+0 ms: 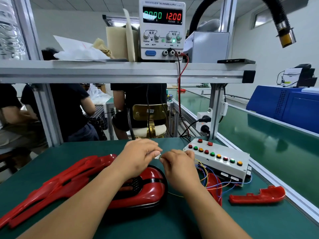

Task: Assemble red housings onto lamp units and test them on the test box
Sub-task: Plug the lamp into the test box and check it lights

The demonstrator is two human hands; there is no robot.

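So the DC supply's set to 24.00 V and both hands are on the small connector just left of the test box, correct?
One thing is off: in the head view the DC power supply shows 12.00 V, not 24.00. The rest holds: the left hand and right hand pinch the small white connector just left of the test box.

The flat bench mat (172, 221) is dark green. At seven o'clock lie glossy red plastic housings (57, 185). At six, a rounded lamp unit (150, 188) is red with a black band and rim. At four, a white test box (229, 169) has red, green and orange round buttons (212, 154) and thin blue, yellow and orange wires (203, 169). At twelve, a white power supply (162, 47) shows green and red digits (173, 16).
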